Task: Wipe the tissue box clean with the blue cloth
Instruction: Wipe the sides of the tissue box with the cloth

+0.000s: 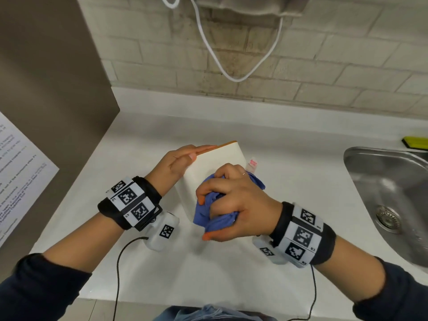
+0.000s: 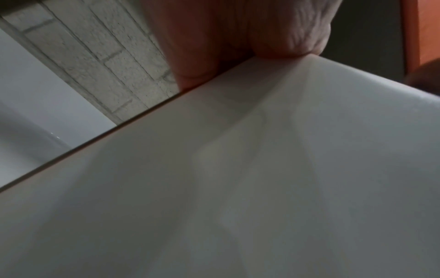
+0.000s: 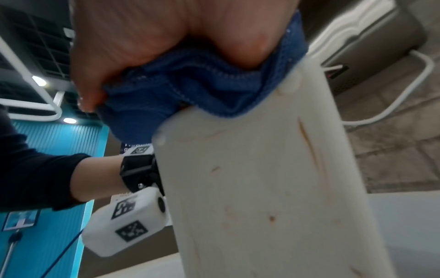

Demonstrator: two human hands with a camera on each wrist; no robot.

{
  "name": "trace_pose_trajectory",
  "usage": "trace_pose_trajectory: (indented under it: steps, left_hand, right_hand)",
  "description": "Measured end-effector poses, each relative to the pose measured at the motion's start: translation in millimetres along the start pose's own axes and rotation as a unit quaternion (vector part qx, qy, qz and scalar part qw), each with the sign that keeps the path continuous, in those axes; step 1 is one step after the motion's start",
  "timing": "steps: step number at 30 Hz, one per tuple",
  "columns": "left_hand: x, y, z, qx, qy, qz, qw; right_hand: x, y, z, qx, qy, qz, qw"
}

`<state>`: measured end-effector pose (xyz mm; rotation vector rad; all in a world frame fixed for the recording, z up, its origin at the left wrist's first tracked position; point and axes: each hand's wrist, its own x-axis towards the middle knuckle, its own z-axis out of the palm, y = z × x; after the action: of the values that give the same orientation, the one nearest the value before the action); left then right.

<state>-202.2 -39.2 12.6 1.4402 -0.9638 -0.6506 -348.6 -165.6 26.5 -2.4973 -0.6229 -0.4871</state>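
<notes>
The white tissue box [image 1: 217,163] stands on the white counter, with an orange strip along its far left edge. My left hand [image 1: 183,158] lies flat against the box's left side, fingers straight, steadying it. My right hand [image 1: 228,200] grips the bunched blue cloth [image 1: 208,212] and presses it on the near upper face of the box. In the right wrist view the blue cloth [image 3: 190,90] sits at the box's upper edge, and the tissue box [image 3: 273,188] shows brownish marks and a scratch. The left wrist view shows the box's pale face [image 2: 238,178] under my palm.
A steel sink [image 1: 391,195] lies at the right, with a yellow sponge [image 1: 415,142] behind it. A small white packet [image 1: 252,163] sits just behind the box. A brown panel [image 1: 53,89] with a printed sheet stands at the left. A white cable [image 1: 231,75] hangs on the tiled wall.
</notes>
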Motion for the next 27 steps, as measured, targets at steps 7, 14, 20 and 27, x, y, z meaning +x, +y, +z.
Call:
trace_pose_trajectory:
  steps: [7, 14, 20, 27]
  left_hand:
    - [-3, 2, 2, 0.027, -0.006, -0.001, 1.000]
    - [-4, 4, 3, 0.061, -0.001, -0.001, 0.998]
    - [-8, 5, 7, 0.067, 0.001, 0.013, 0.998]
    - [-25, 18, 21, 0.279, -0.175, 0.021, 0.944]
  right_hand:
    - [-15, 14, -20, -0.060, -0.056, -0.072, 0.994]
    - [-36, 36, -39, -0.068, -0.052, -0.032, 0.996]
    - [-64, 60, -59, -0.138, -0.057, 0.031, 0.988]
    - [-95, 43, -76, -0.230, 0.023, 0.120, 0.965]
